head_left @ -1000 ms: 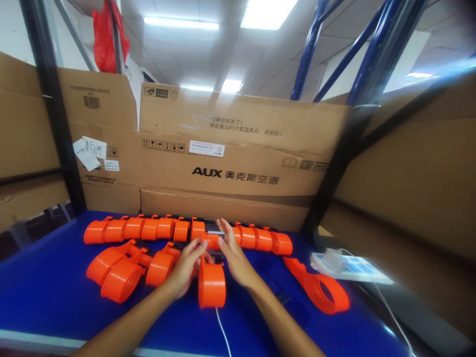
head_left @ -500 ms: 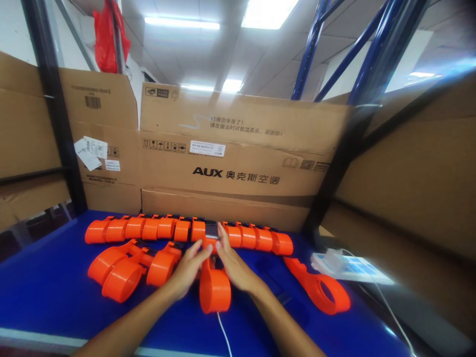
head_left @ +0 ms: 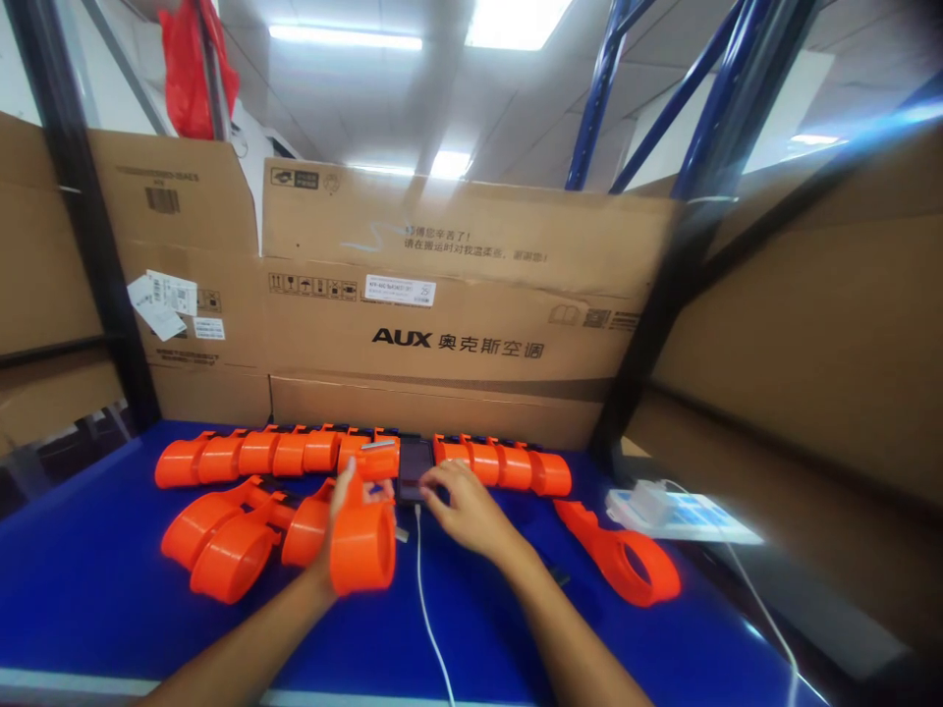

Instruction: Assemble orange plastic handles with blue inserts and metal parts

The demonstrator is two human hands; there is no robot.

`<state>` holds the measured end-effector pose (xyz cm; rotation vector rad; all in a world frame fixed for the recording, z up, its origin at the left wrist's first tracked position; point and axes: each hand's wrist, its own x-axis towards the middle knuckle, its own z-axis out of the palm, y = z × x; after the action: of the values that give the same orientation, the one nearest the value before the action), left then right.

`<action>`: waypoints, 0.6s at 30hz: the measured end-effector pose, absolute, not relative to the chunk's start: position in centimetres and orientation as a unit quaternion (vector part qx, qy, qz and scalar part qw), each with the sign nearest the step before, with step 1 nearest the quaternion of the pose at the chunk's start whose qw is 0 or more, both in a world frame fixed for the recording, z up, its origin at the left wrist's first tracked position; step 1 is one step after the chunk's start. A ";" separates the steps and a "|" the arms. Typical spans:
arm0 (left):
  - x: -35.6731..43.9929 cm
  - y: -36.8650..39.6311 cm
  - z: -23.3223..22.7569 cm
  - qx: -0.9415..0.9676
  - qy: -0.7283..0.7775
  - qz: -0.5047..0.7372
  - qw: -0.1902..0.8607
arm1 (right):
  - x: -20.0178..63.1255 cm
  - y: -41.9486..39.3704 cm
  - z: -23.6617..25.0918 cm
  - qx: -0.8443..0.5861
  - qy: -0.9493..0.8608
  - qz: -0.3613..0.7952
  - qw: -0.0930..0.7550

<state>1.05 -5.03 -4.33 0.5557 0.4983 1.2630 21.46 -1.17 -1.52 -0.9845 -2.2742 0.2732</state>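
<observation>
The left hand grips an orange plastic ring part, lifted just above the blue table, fingers closed around its neck. The right hand rests loosely curled, fingertips touching a dark phone lying in the gap of the orange row, a white cable trailing from it. The part looks stiff, light and smooth; the narrow neck seems the surest hold. The cardboard box behind reads "AUX".
</observation>
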 end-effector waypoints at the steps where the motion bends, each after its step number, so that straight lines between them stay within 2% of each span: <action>1: 1.2 -5.2 -4.3 0.254 0.221 0.582 0.740 | 21.3 -1.4 -1.7 -0.359 -0.882 0.092 0.290; 5: 1.9 -5.4 -3.9 0.241 0.203 0.612 0.726 | 20.1 -2.5 -2.7 -0.323 -0.919 0.091 0.210; 8: 2.1 -5.6 -3.8 0.238 0.213 0.616 0.720 | 19.7 -2.7 -2.8 -0.334 -0.916 0.109 0.194; 14: 1.9 -6.0 -4.0 0.244 0.249 0.587 0.731 | 23.9 -1.4 0.4 -0.511 -0.820 0.157 0.204; 18: 1.9 -6.1 -3.9 0.245 0.255 0.566 0.745 | 29.9 -2.2 2.2 -0.604 -0.742 0.280 0.072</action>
<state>1.94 -6.14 -3.89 0.5362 0.5573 1.2403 29.90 -2.23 2.19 -1.8164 -2.2303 0.8428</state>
